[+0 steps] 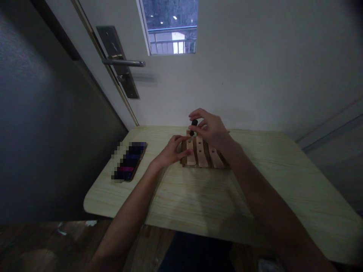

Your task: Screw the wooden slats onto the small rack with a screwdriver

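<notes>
A small black-handled screwdriver (194, 124) stands nearly upright over a wooden piece, gripped by the thumb and fingers of my right hand (210, 126). Its lower end meets the far part of the leftmost pale wooden strip (191, 156). My left hand (171, 151) steadies that strip, index finger close to the screwdriver's lower end and thumb pressed nearer to me. More pale strips with dark round holes (202, 156) lie side by side on a brown wooden base (183, 160). The right hand and wrist hide part of the base's right side.
The assembly rests on a light wood-grain table (170, 200) against a white door (241, 68). A phone (130, 162) lies on the table at the left, its screen pixelated. The door has a metal lever handle (127, 63) and a small window (172, 26).
</notes>
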A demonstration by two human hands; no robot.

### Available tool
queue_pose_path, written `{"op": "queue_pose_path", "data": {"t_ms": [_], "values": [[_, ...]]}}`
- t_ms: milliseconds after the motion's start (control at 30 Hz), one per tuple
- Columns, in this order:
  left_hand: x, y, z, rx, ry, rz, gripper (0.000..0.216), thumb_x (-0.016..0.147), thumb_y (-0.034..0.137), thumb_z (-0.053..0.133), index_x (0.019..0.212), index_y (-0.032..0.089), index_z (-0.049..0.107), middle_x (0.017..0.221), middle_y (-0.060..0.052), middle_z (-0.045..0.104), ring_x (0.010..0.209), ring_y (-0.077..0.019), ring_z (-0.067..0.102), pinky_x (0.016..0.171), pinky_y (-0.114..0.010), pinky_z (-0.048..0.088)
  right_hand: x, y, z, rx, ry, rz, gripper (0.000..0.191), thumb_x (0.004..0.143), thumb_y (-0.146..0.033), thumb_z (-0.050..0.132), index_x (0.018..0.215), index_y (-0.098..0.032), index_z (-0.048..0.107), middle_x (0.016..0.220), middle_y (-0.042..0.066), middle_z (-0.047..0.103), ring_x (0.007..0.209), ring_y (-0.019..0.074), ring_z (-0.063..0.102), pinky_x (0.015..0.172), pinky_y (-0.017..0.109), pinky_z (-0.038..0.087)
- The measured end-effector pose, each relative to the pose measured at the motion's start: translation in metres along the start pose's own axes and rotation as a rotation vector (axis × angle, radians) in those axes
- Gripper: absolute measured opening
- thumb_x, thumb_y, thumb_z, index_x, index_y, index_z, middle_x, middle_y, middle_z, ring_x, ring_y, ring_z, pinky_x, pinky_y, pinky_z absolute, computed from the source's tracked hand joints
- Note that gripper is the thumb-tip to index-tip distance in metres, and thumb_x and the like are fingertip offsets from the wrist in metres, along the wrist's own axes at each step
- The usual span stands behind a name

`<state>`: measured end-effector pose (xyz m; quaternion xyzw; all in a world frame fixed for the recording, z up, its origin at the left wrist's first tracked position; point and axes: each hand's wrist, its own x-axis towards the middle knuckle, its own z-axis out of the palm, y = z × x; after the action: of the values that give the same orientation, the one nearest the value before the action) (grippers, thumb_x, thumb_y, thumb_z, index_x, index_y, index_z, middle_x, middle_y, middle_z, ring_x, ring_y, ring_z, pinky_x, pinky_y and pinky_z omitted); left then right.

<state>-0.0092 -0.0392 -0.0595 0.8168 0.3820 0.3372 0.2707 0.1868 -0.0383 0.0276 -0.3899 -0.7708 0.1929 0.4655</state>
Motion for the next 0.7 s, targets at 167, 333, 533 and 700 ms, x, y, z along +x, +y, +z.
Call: {"op": "queue_pose_path", "data": {"t_ms": [167, 333, 533, 700], "values": [[0.0001, 0.0016, -0.0005, 0.004, -0.004, -0.011, 0.050, 0.085, 0.046, 0.065, 0.130, 0.024, 0.056, 0.126, -0.011, 0.050, 0.123, -0.0276, 0.050, 0.114, -0.051, 0.037, -0.0006, -0.0023, 0.0004, -0.035, -0.021, -0.038, 0.023, 0.083, -0.019, 0.052, 0.099, -0.018, 0.068, 0.100, 0.007, 0.072, 0.071, 0.0148, 0.063, 0.069, 0.030, 0.053], [-0.0004, 0.0028, -0.0010, -0.001, -0.003, -0.011, 0.050, 0.085, 0.046, 0.065, 0.129, 0.024, 0.057, 0.126, -0.011, 0.050, 0.124, -0.0273, 0.049, 0.114, -0.050, 0.037, 0.0020, 0.0003, -0.0006, -0.068, 0.006, 0.014, 0.009, 0.078, -0.025, 0.067, 0.084, -0.018, 0.067, 0.078, 0.003, 0.070, 0.064, 0.0150, 0.061, 0.064, 0.029, 0.049], [-0.0006, 0.0021, -0.0004, -0.009, -0.002, -0.027, 0.052, 0.085, 0.048, 0.065, 0.130, 0.022, 0.056, 0.128, -0.011, 0.049, 0.125, -0.0282, 0.049, 0.115, -0.050, 0.036, 0.0012, 0.0026, 0.0001, -0.005, 0.054, 0.022, 0.021, 0.073, -0.033, 0.076, 0.080, -0.018, 0.062, 0.079, 0.002, 0.067, 0.063, 0.0132, 0.060, 0.062, 0.027, 0.047], [-0.0002, -0.0005, 0.0001, -0.011, -0.009, -0.011, 0.051, 0.086, 0.049, 0.064, 0.130, 0.024, 0.056, 0.127, -0.010, 0.049, 0.124, -0.0279, 0.049, 0.115, -0.052, 0.035, 0.0007, 0.0006, -0.0006, 0.043, 0.023, 0.027, 0.024, 0.075, -0.017, 0.066, 0.099, -0.015, 0.066, 0.098, 0.006, 0.070, 0.067, 0.0131, 0.063, 0.061, 0.028, 0.050]]}}
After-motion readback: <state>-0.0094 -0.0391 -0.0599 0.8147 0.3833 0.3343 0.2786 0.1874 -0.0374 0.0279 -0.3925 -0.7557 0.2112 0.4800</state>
